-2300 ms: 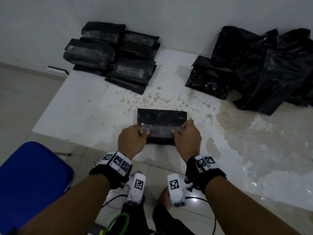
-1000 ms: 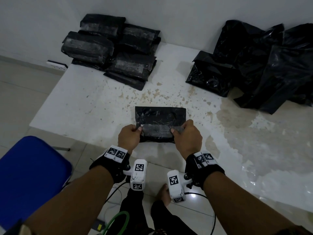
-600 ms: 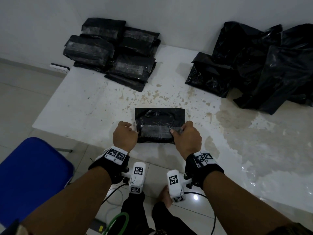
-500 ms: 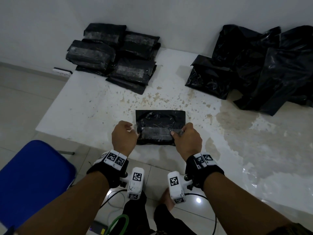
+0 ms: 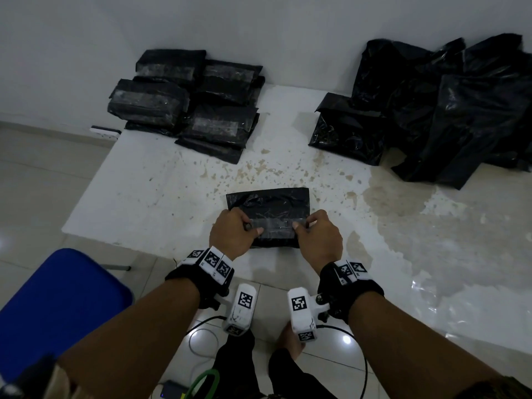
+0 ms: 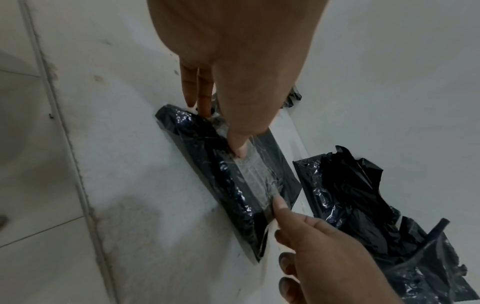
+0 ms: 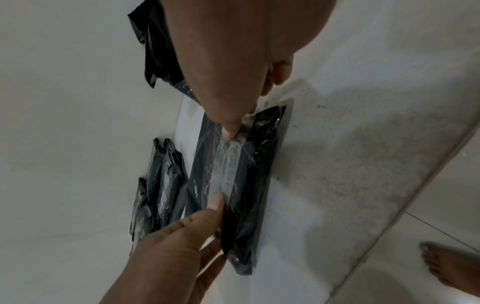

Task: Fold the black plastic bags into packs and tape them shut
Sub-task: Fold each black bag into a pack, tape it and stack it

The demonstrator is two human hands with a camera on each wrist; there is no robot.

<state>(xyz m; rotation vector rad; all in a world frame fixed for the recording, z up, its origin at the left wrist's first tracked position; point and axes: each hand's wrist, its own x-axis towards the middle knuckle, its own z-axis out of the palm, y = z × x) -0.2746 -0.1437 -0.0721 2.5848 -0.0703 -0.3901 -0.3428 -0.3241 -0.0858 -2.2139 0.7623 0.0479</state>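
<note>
A folded black pack (image 5: 267,203) lies flat at the near edge of the white table (image 5: 144,197). A strip of clear tape (image 5: 276,226) runs across its top. My left hand (image 5: 233,234) is at the pack's left end, thumb pressing the tape, with its fingers (image 6: 197,90) straight down against that end. My right hand (image 5: 319,240) is at the right end: its thumb (image 7: 228,127) presses the tape (image 7: 226,168) and its other fingers curl round the pack's edge. The pack's near edge is hidden by both hands.
A stack of taped packs (image 5: 187,102) sits at the back left against the wall. Loose black bags (image 5: 446,110) are heaped at the back right. A blue chair (image 5: 57,306) stands left of my legs, with cables on the tiled floor.
My left hand had slipped off to the left of the pack; it is back now with its thumb on the tape's left end. My right hand has stayed put.
</note>
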